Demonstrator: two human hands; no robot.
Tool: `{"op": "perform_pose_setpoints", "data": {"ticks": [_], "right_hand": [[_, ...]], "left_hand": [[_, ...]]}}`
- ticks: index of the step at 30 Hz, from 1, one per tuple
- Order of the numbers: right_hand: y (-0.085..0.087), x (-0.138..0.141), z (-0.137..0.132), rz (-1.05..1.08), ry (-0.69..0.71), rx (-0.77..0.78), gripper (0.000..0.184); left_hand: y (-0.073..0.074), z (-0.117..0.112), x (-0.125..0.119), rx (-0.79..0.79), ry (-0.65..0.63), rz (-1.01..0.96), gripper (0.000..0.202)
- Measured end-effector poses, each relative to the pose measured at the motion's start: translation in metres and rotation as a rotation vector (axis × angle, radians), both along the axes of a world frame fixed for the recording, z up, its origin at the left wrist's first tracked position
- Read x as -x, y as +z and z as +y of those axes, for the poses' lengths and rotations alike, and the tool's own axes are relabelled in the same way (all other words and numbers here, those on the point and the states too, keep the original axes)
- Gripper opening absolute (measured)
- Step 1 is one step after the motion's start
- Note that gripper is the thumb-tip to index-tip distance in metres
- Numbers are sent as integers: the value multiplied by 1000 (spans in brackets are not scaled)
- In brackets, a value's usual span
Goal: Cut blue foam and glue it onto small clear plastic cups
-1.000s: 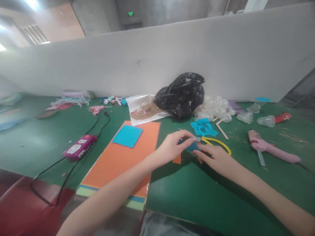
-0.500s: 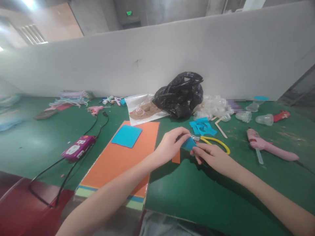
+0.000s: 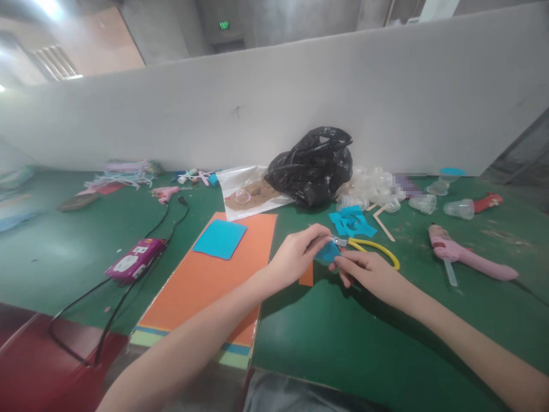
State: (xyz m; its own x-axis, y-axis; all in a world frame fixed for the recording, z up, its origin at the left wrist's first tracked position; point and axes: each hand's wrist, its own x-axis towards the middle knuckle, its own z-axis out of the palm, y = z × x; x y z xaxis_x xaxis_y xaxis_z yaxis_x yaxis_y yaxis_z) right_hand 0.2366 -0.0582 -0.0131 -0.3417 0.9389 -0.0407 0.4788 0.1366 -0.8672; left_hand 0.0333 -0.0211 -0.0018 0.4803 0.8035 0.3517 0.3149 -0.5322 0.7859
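Observation:
My left hand and my right hand meet over the green table, both pinching a small blue paper piece between their fingertips. Yellow-handled scissors lie on the table just behind my right hand. A small orange scrap lies under my left hand. To the left is a stack of coloured sheets topped with orange, with a blue square lying on it.
Blue paper offcuts and wooden sticks lie behind the scissors. A pink glue gun rests at the right. A black plastic bag, clear plastic cups and a bag of sand stand by the white partition. A purple device with black cables is at left.
Both hands have shifted slightly left with the blue piece, and the fingers have turned it a little between them.

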Motion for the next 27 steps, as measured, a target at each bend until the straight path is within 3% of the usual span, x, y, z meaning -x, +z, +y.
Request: {"op": "perform_pose_setpoints", "data": {"ticks": [9,16,27], "right_hand": [[1,1,0,31,1,53,48],[-4,-2,2,132,0,98,51],[-11,-4,5,160,10,130,46]], "left_hand": [[2,5,-2,171,30,-44,26],[5,12,-1,399,18,-150,32],[7,7,-2,365,34,-199,28]]}}
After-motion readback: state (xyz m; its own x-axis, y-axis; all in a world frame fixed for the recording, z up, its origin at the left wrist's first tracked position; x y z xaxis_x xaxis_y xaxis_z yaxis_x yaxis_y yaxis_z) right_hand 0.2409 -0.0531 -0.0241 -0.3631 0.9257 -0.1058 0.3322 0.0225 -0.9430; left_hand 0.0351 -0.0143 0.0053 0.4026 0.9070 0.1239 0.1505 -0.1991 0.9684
